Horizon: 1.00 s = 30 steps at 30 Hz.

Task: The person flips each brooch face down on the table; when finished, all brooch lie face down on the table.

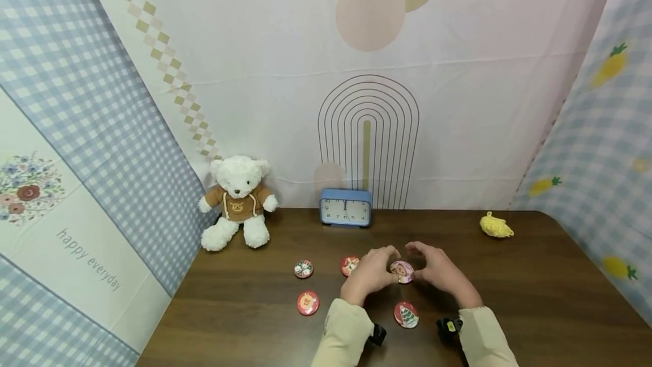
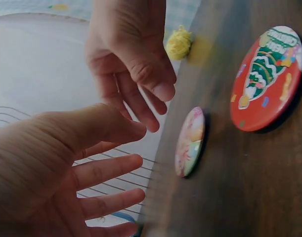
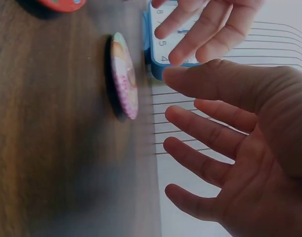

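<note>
A pink round button badge (image 1: 402, 272) lies flat on the brown table, between and just below my two hands. My left hand (image 1: 374, 272) hovers on its left with the fingers spread, holding nothing. On the other side is my right hand (image 1: 441, 268), its fingers apart and loosely bent, also with nothing in it. Both wrist views show a gap between the fingertips and the pink badge (image 2: 190, 142). Nearer to me lies a red badge with a Christmas tree (image 1: 406, 315). My left hand partly covers a red badge (image 1: 349, 265).
To the left lie a badge with white figures (image 1: 303, 269) and a red badge with a yellow centre (image 1: 308, 303). At the back stand a white teddy bear (image 1: 237, 203) and a blue clock (image 1: 346, 208). A yellow fuzzy object (image 1: 496, 225) lies at the back right.
</note>
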Tool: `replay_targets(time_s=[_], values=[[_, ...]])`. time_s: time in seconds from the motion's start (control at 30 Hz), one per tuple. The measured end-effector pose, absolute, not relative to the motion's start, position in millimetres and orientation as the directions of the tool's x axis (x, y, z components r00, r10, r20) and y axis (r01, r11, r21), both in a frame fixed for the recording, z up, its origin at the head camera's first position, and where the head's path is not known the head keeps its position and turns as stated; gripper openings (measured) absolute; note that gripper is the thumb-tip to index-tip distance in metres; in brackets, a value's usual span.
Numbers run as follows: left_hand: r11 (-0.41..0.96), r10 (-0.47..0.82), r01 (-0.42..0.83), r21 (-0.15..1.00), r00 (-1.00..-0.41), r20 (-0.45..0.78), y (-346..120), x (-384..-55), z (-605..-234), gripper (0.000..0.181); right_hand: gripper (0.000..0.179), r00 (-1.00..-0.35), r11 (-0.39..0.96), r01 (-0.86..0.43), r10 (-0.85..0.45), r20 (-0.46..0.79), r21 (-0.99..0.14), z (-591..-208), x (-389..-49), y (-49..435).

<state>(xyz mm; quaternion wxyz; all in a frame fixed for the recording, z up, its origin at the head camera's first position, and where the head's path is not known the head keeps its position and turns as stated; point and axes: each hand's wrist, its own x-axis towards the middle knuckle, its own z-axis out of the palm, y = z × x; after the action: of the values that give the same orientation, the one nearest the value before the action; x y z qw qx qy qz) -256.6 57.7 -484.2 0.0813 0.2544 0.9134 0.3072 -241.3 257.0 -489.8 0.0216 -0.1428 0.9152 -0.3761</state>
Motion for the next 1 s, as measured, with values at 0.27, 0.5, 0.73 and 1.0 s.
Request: replay_targets(time_s=[0.27, 0.5, 0.73, 1.0], values=[[0.698, 0.535, 0.478, 0.533, -0.843, 0.054, 61, -263, -495, 0.041, 0.058, -0.959, 0.696, -0.242, -0.278, 0.058, -0.676, -496, -242, 251], [0.711, 0.538, 0.491, 0.502, -0.841, 0.061, 61, -261, -497, 0.041, 0.056, -0.952, 0.699, -0.262, -0.299, 0.061, -0.666, -502, -244, 249], [0.721, 0.554, 0.488, 0.492, -0.832, 0.013, 60, -258, -499, 0.04, 0.054, -0.948, 0.704, -0.263, -0.316, 0.041, -0.66, -508, -241, 247], [0.766, 0.543, 0.487, 0.421, -0.839, -0.017, 63, -259, -496, 0.043, 0.05, -0.943, 0.706, -0.278, -0.331, 0.043, -0.652, -508, -248, 248]])
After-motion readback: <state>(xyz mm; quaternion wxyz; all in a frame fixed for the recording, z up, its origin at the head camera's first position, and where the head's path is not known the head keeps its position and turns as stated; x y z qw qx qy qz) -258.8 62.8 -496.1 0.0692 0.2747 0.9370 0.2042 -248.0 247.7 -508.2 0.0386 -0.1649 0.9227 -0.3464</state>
